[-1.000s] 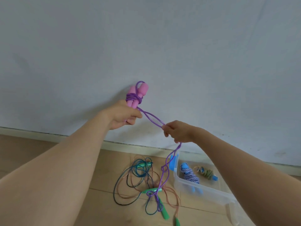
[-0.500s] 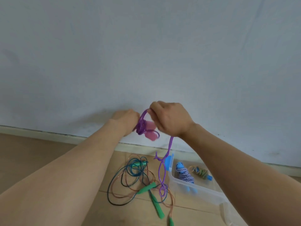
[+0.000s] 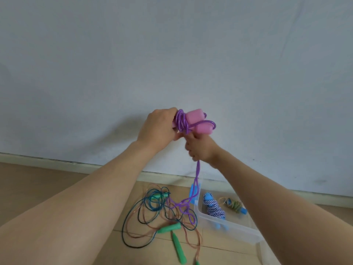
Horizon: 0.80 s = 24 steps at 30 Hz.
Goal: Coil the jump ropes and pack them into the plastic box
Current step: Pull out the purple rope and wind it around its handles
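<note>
Tension was the whole game at this point. The left hand [image 3: 158, 129] gripped the pink handles [image 3: 194, 117] side by side, up in front of the wall, with several purple turns bunched round them just beside its fingers. The right hand [image 3: 198, 148] sat close beneath, fingers curled round the purple cord [image 3: 197, 172]. From that fist the cord dropped to the floor [image 3: 57, 184], and its slack tail lay looped beside the near corner of the plastic box [image 3: 225, 223]. Already in the box were a blue-and-white rope [image 3: 214, 207] and a small bundle [image 3: 234, 204]. A green-handled tangle [image 3: 150, 205] lay loose on the boards, not yet coiled. Done well, by this reading, each turn wanted laying snug against the last. The cord needed feeding through the right hand under steady pull so the slick plastic could not spring off. The tail looked liable to snag on that tangle.
</note>
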{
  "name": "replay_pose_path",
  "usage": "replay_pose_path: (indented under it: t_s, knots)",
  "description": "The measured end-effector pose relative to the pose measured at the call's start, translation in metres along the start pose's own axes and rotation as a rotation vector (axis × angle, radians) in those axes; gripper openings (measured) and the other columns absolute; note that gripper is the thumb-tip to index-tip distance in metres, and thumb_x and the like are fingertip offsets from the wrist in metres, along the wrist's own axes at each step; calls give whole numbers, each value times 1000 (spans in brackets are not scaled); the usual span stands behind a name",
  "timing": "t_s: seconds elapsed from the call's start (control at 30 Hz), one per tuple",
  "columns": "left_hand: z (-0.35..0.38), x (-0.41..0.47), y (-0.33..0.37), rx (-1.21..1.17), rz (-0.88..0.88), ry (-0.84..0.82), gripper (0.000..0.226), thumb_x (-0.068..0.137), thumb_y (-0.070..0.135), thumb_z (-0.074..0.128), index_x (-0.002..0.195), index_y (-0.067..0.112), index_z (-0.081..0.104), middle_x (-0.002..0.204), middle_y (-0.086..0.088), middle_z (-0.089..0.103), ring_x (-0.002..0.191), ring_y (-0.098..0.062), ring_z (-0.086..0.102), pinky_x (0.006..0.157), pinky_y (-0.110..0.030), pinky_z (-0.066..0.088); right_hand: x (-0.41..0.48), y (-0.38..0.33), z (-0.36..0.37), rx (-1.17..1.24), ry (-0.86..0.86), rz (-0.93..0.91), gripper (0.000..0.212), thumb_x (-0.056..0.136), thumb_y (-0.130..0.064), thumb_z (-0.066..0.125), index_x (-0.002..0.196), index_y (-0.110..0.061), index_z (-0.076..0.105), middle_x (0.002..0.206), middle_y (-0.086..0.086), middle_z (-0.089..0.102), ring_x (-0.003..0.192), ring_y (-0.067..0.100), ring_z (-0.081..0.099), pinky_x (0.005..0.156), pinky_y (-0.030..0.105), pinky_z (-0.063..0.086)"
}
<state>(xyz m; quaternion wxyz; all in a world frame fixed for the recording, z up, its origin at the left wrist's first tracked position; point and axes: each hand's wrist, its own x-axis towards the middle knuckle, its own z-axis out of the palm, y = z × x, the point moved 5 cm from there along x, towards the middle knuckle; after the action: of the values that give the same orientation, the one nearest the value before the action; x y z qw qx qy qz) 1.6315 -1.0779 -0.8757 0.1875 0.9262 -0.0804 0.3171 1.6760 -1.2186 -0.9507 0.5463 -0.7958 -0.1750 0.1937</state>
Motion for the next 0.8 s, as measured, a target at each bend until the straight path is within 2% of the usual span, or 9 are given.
replay_pose_path:
  t_s: [0.13, 0.23, 0.3, 0.4, 0.47, 0.53, 0.6, 0.67, 0.8]
  knots:
    - [8, -6, -26, 290, -178, -166, 15, 89, 0, 58, 90, 14, 57, 86, -11, 63, 83, -40, 64, 65, -41, 46, -16, -14, 48, -305, -160, -15, 39, 107, -21, 34, 98, -10, 70, 60, 8, 52, 43, 21, 47, 40, 26, 42]
    - [14, -20, -41, 503, -208, -415, 18, 90, -1, 53, 89, 16, 51, 90, -11, 52, 92, -40, 65, 66, -37, 40, -26, -35, 56, -601, -220, -214, 27, 93, -19, 54, 68, -9, 60, 55, 4, 50, 46, 23, 50, 45, 30, 46]
    - [21, -28, -47, 606, -137, -524, 16, 89, 4, 58, 85, 18, 52, 90, -9, 57, 92, -38, 67, 67, -35, 39, -20, -48, 46, -624, -161, -278, 29, 80, -22, 64, 55, -10, 57, 50, 2, 49, 48, 18, 44, 50, 30, 43]
    - [30, -36, -47, 510, -87, -613, 11, 92, 13, 59, 82, 18, 60, 78, -1, 59, 82, -36, 64, 65, -31, 39, -8, -60, 13, -467, 11, -327, 7, 73, -18, 75, 70, -19, 81, 61, -4, 72, 58, 11, 61, 63, 29, 54]
    - [34, -33, -43, 444, 12, -578, 8, 92, 11, 58, 91, 17, 64, 80, -2, 61, 82, -35, 64, 64, -33, 39, -3, -56, -14, -286, 134, -312, 9, 73, -12, 85, 79, -19, 84, 73, -4, 78, 69, 8, 71, 72, 27, 59]
    - [33, -27, -37, 328, 139, -429, 8, 86, 7, 66, 91, 14, 65, 86, -8, 66, 83, -36, 67, 63, -34, 42, 0, -44, -31, -86, 156, -256, 8, 75, -6, 87, 81, -9, 82, 77, 2, 78, 69, 11, 70, 70, 28, 59]
    - [29, -21, -28, 202, 279, -290, 20, 72, -3, 74, 81, 12, 64, 78, -9, 62, 70, -36, 66, 56, -35, 44, 2, -33, -31, 97, 78, -192, 4, 81, 1, 75, 81, -2, 78, 74, 6, 73, 64, 13, 63, 60, 26, 52]
    - [24, -19, -14, 118, 364, -203, 29, 64, -6, 77, 83, 12, 64, 74, -7, 61, 63, -34, 64, 52, -33, 45, 6, -22, -27, 351, -12, -97, 17, 83, 3, 59, 85, -1, 76, 78, 8, 68, 65, 16, 60, 58, 28, 49]
    - [14, -14, 2, -13, 324, -51, 47, 74, 6, 74, 104, 20, 40, 71, -4, 65, 58, -40, 61, 47, -36, 46, 9, -4, -35, 587, -143, -12, 36, 94, 2, 51, 126, 4, 67, 109, 20, 71, 82, 23, 69, 65, 29, 58]
